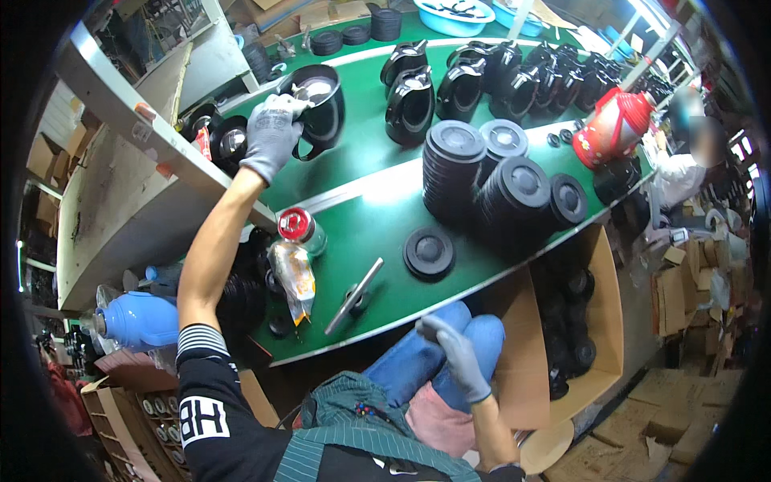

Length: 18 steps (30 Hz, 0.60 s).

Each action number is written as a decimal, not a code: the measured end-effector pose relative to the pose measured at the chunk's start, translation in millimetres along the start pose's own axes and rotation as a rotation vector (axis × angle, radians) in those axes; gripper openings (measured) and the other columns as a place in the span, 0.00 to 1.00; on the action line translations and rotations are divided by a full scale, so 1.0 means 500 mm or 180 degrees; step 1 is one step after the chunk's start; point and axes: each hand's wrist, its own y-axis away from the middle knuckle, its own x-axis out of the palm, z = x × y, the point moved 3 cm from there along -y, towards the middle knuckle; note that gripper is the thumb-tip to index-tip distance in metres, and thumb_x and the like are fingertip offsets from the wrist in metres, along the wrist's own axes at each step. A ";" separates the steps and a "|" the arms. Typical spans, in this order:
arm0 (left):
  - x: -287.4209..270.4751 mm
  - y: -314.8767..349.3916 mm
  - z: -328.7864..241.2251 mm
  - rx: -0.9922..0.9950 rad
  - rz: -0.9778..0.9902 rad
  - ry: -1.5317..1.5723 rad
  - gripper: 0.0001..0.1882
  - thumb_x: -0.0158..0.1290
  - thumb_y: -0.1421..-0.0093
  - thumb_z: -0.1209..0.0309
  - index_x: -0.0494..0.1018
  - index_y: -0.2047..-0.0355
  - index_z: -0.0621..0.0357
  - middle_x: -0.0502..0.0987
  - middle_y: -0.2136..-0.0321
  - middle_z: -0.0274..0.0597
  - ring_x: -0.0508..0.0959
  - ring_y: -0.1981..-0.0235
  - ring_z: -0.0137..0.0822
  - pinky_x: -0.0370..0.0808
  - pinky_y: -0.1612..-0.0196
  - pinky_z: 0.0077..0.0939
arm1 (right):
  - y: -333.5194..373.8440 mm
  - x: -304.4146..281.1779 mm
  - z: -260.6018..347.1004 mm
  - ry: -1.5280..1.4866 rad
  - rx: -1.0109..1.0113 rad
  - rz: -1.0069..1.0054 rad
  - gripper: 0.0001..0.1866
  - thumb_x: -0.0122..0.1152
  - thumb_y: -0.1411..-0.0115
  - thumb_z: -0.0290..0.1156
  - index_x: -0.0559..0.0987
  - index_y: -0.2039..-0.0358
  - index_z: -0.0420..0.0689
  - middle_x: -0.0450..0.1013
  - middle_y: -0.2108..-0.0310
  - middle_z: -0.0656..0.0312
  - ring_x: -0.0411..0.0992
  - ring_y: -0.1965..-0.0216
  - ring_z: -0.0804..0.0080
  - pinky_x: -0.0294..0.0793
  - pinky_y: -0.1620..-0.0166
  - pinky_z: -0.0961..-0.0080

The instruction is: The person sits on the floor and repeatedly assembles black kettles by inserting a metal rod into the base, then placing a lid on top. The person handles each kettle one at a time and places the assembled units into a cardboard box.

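My left hand [275, 135], in a grey glove, reaches far out over the green table. Its fingers are closed on the rim of a glossy black jug [324, 120], whose open mouth faces up and whose handle loop shows below. Above my lap, my right hand [456, 353], also gloved, holds nothing, and its fingers are stretched out. In front of it on the table lie a round black lid [429, 253] and a metal rod [354, 296]. Several similar black jugs [409, 106] with spouts stand beyond, to the right of the held one.
Stacks of black discs [451, 173] stand near a red flask [614, 127] on the table [361, 233]. A red-lidded jar [302, 228] and a plastic packet [294, 279] sit near the metal post [152, 132]. An open carton [518, 345] holds black parts. Another person [679, 177] is at right.
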 end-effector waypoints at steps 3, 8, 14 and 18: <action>-0.175 0.032 -0.089 0.0770 0.0268 0.0697 0.16 0.67 0.47 0.72 0.84 0.57 0.49 0.82 0.60 0.41 0.81 0.54 0.48 0.77 0.49 0.43 | -0.026 0.007 0.145 0.1239 -0.1172 -0.0096 0.27 0.57 0.28 0.31 0.74 0.31 0.34 0.76 0.35 0.50 0.72 0.32 0.60 0.68 0.28 0.61; -0.355 0.128 -0.200 0.1721 0.0857 0.1896 0.11 0.69 0.45 0.72 0.84 0.60 0.51 0.82 0.61 0.40 0.81 0.52 0.47 0.78 0.45 0.43 | -0.050 0.068 0.391 0.3268 -0.3550 -0.0517 0.48 0.81 0.48 0.34 0.70 0.27 0.46 0.66 0.28 0.46 0.64 0.27 0.42 0.67 0.28 0.47; -0.421 0.291 -0.284 0.1920 0.1574 0.2881 0.16 0.71 0.46 0.71 0.85 0.56 0.48 0.84 0.59 0.35 0.82 0.46 0.45 0.71 0.31 0.52 | 0.056 0.106 0.346 0.2626 -0.2943 0.0714 0.31 0.85 0.58 0.24 0.80 0.53 0.48 0.76 0.36 0.52 0.74 0.34 0.46 0.76 0.34 0.56; -0.430 0.440 -0.306 0.1608 0.0485 0.2238 0.37 0.68 0.47 0.73 0.74 0.34 0.49 0.77 0.38 0.44 0.75 0.33 0.50 0.68 0.28 0.59 | 0.154 0.072 0.234 0.1914 -0.2230 -0.0100 0.27 0.87 0.57 0.22 0.81 0.56 0.41 0.78 0.36 0.48 0.78 0.36 0.57 0.79 0.36 0.63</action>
